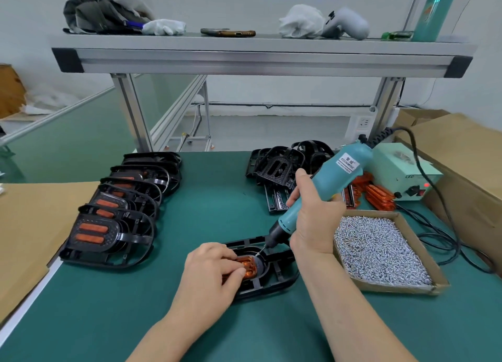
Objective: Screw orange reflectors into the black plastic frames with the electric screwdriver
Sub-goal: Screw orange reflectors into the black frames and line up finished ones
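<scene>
Right hand grip: your right hand [312, 220] is closed around the lower body of the electric screwdriver [326, 188] and grasps it firmly.
Left hand grip: your left hand [212, 269] holds the orange reflector [248, 266] with bent fingers and keeps it down in its seat.
Tool axis: the screwdriver is tilted, with the cable end high and to the far right and the bit low, pointing to the left and toward you.
Key relation: the reflector lies below and to the left of your right hand, just beside it. The bit tip comes to the far right edge of the reflector. I cannot tell if a screw sits on the tip.
Nearer hand: the left hand is on the reflector and covers most of it; the right hand reaches it only through the tool.
Frame: the black frame [282, 277] lies flat on the green mat [217, 198], its long axis about left to right, and the reflector sits in its middle.
Judgement: the bit probably needs to stand more upright over the hole before you drive.
Around: the tray of screws [380, 250] is just right of the frame, the finished frames [114, 226] are well to the left, and the empty frames [277, 171] are behind.
</scene>
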The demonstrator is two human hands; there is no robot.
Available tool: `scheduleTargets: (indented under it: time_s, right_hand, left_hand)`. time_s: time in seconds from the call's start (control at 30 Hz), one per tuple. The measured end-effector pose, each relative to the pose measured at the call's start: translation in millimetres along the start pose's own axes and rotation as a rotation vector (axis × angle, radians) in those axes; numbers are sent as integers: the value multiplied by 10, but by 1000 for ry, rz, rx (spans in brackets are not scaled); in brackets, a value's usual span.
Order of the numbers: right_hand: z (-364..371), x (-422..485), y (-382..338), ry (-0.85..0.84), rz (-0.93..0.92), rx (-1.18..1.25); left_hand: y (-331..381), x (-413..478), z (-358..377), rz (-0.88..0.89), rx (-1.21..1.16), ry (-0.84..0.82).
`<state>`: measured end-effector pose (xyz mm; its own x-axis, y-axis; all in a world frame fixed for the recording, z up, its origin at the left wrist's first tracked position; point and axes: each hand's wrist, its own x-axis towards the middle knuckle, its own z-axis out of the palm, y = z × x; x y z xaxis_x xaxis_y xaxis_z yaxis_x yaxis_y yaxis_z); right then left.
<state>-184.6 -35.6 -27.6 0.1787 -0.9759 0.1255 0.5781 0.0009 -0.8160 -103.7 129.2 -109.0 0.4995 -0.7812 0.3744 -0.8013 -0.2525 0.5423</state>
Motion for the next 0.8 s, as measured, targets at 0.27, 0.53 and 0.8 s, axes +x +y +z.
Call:
scheduleTargets:
  time_s: [0.27,0.53,0.8]
  right_hand:
    - [48,-116,109,-122,-79,-129]
    - [71,-148,127,-144,-85,-157]
    - [111,-147,155,-193,-100,-175]
  left_hand:
    - [-150,-59,93,54,-40,33]
    - [-159,-88,118,56,-110,77]
    - [-192,-99,154,54,-125,101]
